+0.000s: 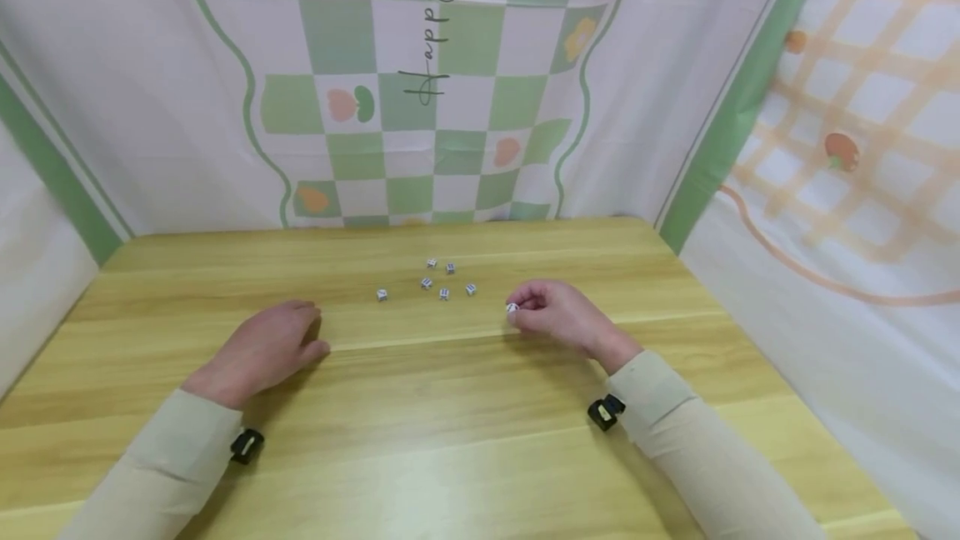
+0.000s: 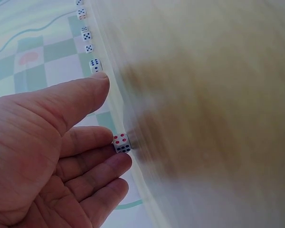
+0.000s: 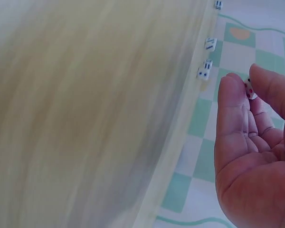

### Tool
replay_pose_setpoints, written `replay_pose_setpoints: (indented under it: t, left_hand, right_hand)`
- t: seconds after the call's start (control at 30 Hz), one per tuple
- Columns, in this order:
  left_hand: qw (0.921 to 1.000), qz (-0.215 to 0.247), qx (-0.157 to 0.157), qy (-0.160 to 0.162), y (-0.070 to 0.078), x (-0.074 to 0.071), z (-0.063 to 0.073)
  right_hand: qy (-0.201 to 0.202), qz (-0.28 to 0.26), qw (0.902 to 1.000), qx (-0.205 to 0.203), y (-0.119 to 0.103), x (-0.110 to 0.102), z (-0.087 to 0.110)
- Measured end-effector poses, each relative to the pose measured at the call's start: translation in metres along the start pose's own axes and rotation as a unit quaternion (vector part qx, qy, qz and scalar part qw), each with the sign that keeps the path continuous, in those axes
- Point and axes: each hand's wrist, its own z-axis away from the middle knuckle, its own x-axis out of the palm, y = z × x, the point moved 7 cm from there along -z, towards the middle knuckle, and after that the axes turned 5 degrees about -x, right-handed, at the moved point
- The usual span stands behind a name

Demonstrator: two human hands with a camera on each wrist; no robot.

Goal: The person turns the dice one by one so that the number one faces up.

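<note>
My right hand (image 1: 562, 315) pinches a white die (image 1: 512, 307) between thumb and index finger, to the right of the loose dice. In the right wrist view that die (image 3: 250, 89) shows a red dot and is partly covered by the fingertips. At the left, my left hand (image 1: 262, 348) is low over the table with its thumb held apart from loosely bent fingers. A die (image 2: 122, 143) with red dots on one face and dark dots on another is at its fingertips in the left wrist view; the head view hides it behind the hand.
Several white dice lie scattered at mid-table, including a leftmost die (image 1: 382, 295) and a rightmost die (image 1: 471, 290). They stand on a wooden table (image 1: 420, 440). A printed curtain (image 1: 405, 148) hangs behind the far edge, with more cloth (image 1: 825, 232) at the right side.
</note>
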Motion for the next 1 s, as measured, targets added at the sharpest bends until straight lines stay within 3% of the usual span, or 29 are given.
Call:
replay_pose_setpoints:
  t: [0.5,1.0]
  left_hand:
    - [1.0000,0.006,0.003,0.001,-0.002,0.000,0.001]
    - [0.9999,0.008,0.008,0.010,-0.002,0.001,0.001]
  right_hand:
    - [-0.005,0.002,0.9997,0.025,0.012,-0.010,-0.002]
    - [-0.007,0.136,0.9903,0.029,0.020,-0.018,-0.007]
